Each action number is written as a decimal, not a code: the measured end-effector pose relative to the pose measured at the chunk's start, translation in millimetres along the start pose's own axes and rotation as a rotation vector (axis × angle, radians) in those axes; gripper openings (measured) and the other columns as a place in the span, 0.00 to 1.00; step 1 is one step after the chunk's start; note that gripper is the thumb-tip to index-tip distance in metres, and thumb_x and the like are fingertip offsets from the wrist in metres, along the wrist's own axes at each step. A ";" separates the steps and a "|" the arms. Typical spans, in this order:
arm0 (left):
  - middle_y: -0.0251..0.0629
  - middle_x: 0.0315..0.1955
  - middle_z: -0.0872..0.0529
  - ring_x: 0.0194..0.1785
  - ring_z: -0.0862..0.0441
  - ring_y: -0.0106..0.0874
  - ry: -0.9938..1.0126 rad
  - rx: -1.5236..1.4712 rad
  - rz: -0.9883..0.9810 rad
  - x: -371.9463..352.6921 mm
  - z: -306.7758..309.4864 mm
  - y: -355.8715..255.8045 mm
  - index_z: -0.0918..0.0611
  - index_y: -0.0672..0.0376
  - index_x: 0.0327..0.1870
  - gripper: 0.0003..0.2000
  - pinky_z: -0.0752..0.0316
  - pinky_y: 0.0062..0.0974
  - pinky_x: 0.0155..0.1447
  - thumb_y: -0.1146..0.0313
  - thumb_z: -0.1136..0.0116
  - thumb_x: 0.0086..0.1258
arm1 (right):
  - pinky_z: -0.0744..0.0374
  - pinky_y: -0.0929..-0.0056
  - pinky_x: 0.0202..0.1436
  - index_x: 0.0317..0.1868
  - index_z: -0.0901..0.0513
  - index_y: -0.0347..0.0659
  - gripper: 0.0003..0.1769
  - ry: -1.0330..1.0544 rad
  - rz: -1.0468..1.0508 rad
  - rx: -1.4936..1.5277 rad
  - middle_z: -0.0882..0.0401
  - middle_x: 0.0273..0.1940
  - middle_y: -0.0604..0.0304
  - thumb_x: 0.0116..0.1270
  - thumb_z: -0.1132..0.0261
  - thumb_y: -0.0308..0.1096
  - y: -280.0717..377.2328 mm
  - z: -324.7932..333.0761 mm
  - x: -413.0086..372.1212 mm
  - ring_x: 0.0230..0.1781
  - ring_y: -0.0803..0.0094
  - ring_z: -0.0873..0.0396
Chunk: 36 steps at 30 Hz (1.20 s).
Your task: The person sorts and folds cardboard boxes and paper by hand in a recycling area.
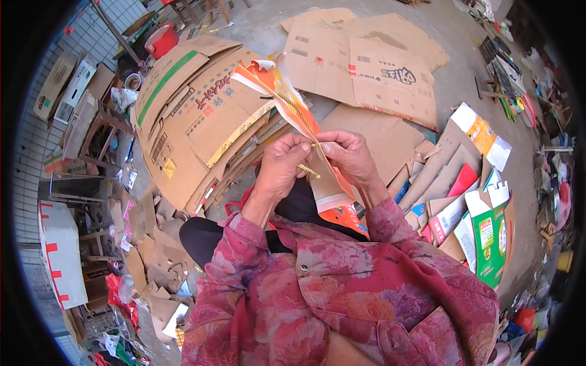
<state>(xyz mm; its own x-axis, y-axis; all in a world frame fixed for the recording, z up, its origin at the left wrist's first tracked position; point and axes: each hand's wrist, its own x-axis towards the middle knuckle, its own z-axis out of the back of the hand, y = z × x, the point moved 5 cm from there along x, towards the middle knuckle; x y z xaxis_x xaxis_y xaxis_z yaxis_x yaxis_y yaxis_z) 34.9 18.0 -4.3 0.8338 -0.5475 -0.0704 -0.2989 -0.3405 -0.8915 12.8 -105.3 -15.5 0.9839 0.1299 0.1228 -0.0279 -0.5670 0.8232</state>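
Note:
In the middle of the head view, both my hands meet at an orange and white piece of packaging cardboard (332, 177) with a brown inner side. A twisted gold cord (297, 113) runs along its upper part, and a short end of it sticks out below my fingers. My left hand (282, 163) is closed, its thumb and fingers pinching the gold cord. My right hand (349, 155) is closed on the cardboard's edge, thumb on top, touching the left hand's fingertips. The exact grip points between the fingers are partly hidden.
A tall stack of flattened brown boxes (201, 116) stands ahead on the left. More flattened cardboard (390, 76) lies on the floor ahead. Upright coloured carton pieces (488, 235) crowd the right side; torn scraps (162, 253) lie on the left. A red bucket (162, 41) stands far left.

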 end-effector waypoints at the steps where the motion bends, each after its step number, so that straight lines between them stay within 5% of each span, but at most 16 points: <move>1: 0.30 0.22 0.25 0.17 0.37 0.15 -0.035 -0.018 -0.010 -0.4 1.4 1.1 0.25 0.60 0.32 0.05 0.41 0.12 0.20 0.69 0.47 0.63 | 0.25 0.85 0.39 0.44 0.24 0.30 0.12 0.000 -0.011 0.009 0.23 0.36 0.62 0.60 0.41 0.26 -0.6 0.8 1.2 0.34 0.82 0.25; 3: 0.30 0.22 0.25 0.18 0.37 0.14 -0.071 -0.035 -0.020 -3.1 -0.2 4.0 0.26 0.60 0.32 0.05 0.41 0.11 0.20 0.69 0.47 0.63 | 0.26 0.85 0.38 0.44 0.23 0.30 0.12 0.009 -0.020 -0.038 0.23 0.36 0.62 0.60 0.40 0.26 0.0 1.3 1.0 0.34 0.82 0.26; 8: 0.29 0.24 0.24 0.20 0.34 0.13 -0.211 0.536 -0.389 -13.7 0.0 -6.6 0.26 0.60 0.34 0.05 0.40 0.10 0.22 0.69 0.48 0.64 | 0.26 0.86 0.36 0.42 0.22 0.31 0.11 -0.053 -0.018 -0.204 0.22 0.35 0.62 0.60 0.40 0.26 0.4 -9.0 -3.7 0.32 0.83 0.26; 11: 0.25 0.23 0.25 0.24 0.32 0.13 -0.185 0.142 -0.127 -7.2 4.3 -2.6 0.25 0.61 0.34 0.03 0.37 0.11 0.25 0.73 0.51 0.64 | 0.26 0.86 0.35 0.40 0.21 0.31 0.09 -0.171 0.074 -0.104 0.22 0.32 0.63 0.60 0.40 0.27 -4.2 -14.3 -3.9 0.31 0.83 0.27; 22: 0.29 0.25 0.24 0.26 0.31 0.15 -0.179 0.062 -0.043 -3.4 7.6 0.2 0.25 0.63 0.33 0.08 0.35 0.13 0.28 0.67 0.48 0.65 | 0.25 0.82 0.31 0.34 0.21 0.30 0.06 -0.288 0.382 -0.731 0.21 0.27 0.61 0.59 0.41 0.26 3.8 -15.7 -3.5 0.28 0.82 0.25; 27: 0.30 0.24 0.23 0.28 0.30 0.16 -0.304 0.295 -0.107 -3.3 4.7 -3.8 0.23 0.64 0.32 0.11 0.34 0.13 0.30 0.63 0.46 0.64 | 0.25 0.82 0.31 0.34 0.22 0.29 0.07 -0.294 0.317 -0.599 0.21 0.26 0.61 0.59 0.41 0.27 -0.8 -21.7 -3.6 0.28 0.81 0.25; 29: 0.26 0.21 0.25 0.18 0.37 0.12 -0.312 0.279 -0.151 -0.2 7.8 2.2 0.25 0.60 0.34 0.09 0.43 0.10 0.19 0.63 0.48 0.65 | 0.25 0.82 0.32 0.34 0.22 0.29 0.08 -0.299 0.294 -0.551 0.21 0.26 0.61 0.59 0.41 0.27 -2.8 -20.1 -3.0 0.28 0.81 0.24; 32: 0.26 0.23 0.24 0.20 0.34 0.12 -0.285 0.196 -0.153 1.4 10.3 5.7 0.24 0.60 0.35 0.08 0.41 0.09 0.20 0.65 0.47 0.64 | 0.27 0.84 0.29 0.35 0.22 0.30 0.08 -0.334 0.300 -0.625 0.22 0.26 0.63 0.60 0.42 0.28 -1.3 -16.0 -2.0 0.26 0.83 0.26; 36: 0.26 0.25 0.24 0.22 0.34 0.11 -0.184 0.240 -0.185 -0.9 0.1 -0.4 0.24 0.61 0.38 0.08 0.41 0.08 0.21 0.67 0.47 0.64 | 0.31 0.87 0.25 0.35 0.23 0.31 0.08 -0.340 0.153 -0.369 0.25 0.25 0.67 0.61 0.43 0.29 -2.4 -6.8 0.6 0.23 0.86 0.31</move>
<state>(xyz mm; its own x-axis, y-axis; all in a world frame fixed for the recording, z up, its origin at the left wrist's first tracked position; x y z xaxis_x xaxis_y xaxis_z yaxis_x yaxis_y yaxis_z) 34.3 18.7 -3.9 0.9399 -0.3388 0.0419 -0.0355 -0.2193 -0.9750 12.2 -98.3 -13.6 0.9638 -0.2378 0.1204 -0.1755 -0.2262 0.9582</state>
